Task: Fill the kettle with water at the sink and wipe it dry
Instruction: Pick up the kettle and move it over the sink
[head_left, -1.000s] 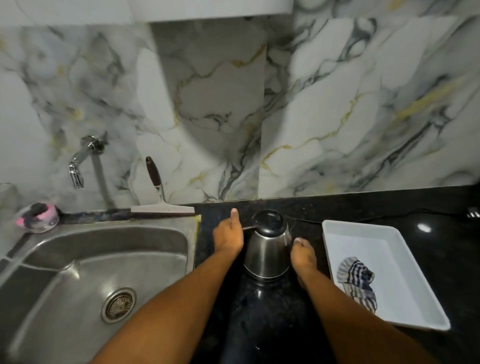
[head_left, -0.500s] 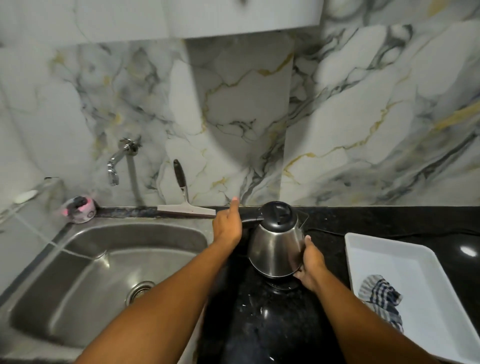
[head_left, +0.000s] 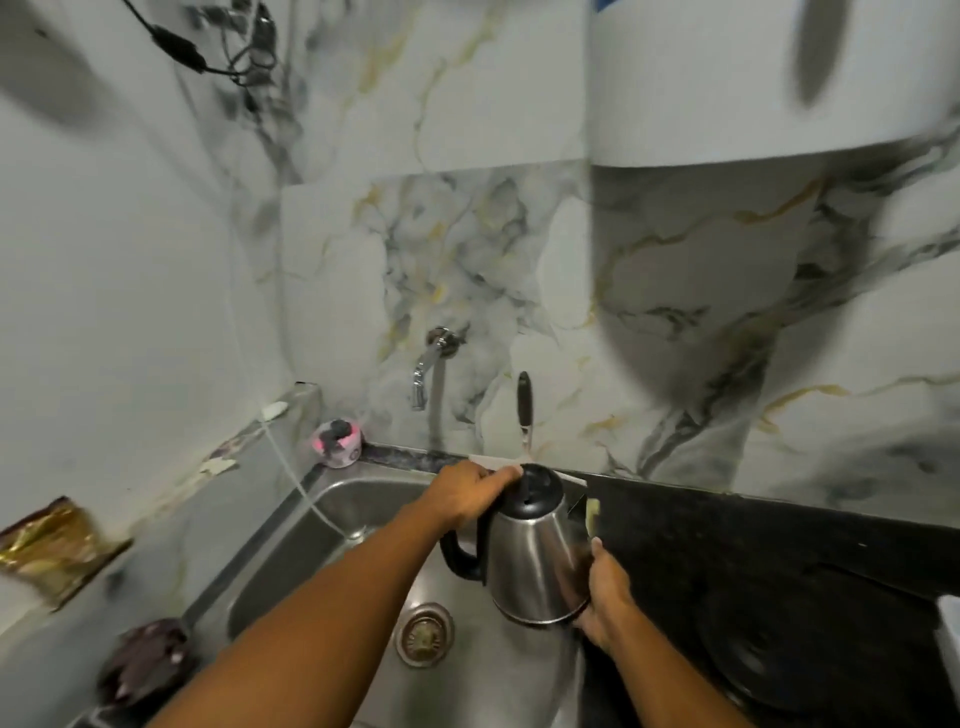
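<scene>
Item: kettle, stainless steel body, black lid and black handle. Location: held in the air over the right part of the sink, above and just right of the drain, close to the edge of the dark tabletop. Attitude: slightly tilted, lid uppermost and shut.

Left hand: closed over the top of the handle, thumb laid against the lid rim. Right hand: fingers curled against the lower right wall and base of the body, bearing it from beside and below. Both hands are judged to be holding the kettle; neither is spread wide.

Tap: wall-mounted, up and to the left of the kettle, well apart from it; no running water is seen.

Step in hand: carriage of the kettle to the sink, ahead of filling. Nothing of the wiping is begun.

Next move, as judged: the lid is to be opened and the mouth brought under the spout, then the tap turned on; one hand must be freed for that, so the weight is best taken by the handle grip.

Also noted: squeegee leaning on the wall behind the kettle.
</scene>
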